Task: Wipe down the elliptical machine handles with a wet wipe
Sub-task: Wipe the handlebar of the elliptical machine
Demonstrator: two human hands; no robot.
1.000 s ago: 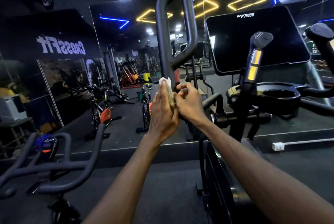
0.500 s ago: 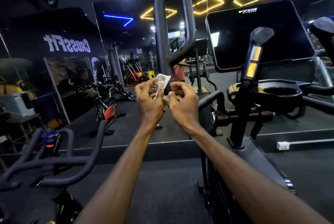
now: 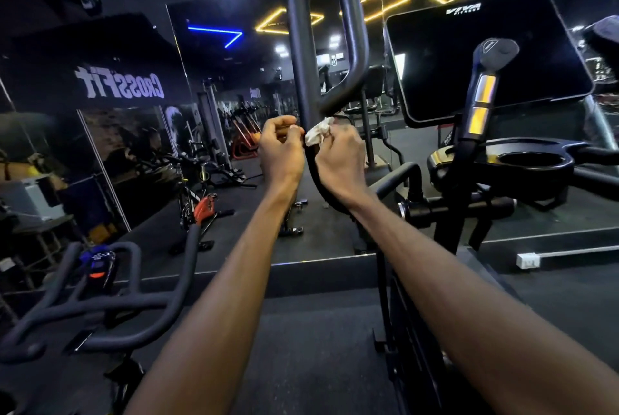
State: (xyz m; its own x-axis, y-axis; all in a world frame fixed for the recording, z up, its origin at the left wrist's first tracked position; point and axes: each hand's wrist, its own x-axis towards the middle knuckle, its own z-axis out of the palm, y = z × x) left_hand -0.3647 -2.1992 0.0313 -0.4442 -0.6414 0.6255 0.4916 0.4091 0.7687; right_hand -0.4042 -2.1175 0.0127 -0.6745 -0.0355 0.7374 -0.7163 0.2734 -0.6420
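The elliptical's left moving handle (image 3: 303, 56) is a tall black loop rising up the middle of the head view. A crumpled white wet wipe (image 3: 318, 135) is pressed against the bar just below the loop's lower bend. My right hand (image 3: 338, 160) holds the wipe from the right side of the bar. My left hand (image 3: 281, 153) is on the left side of the bar, its fingers curled and pinching at the wipe's edge. A second handle (image 3: 482, 99) with yellow sensor plates stands to the right, in front of the dark console screen (image 3: 485, 56).
A cup holder tray (image 3: 532, 163) sits right of the hands. A spin bike's black handlebars (image 3: 100, 307) fill the lower left. Mirrors ahead reflect more gym machines. A white socket box (image 3: 527, 260) lies on the raised floor step at right.
The hands held the wipe together at the bar, drew slightly apart to handle it, and now sit on either side of the bar with the wipe in the right hand.
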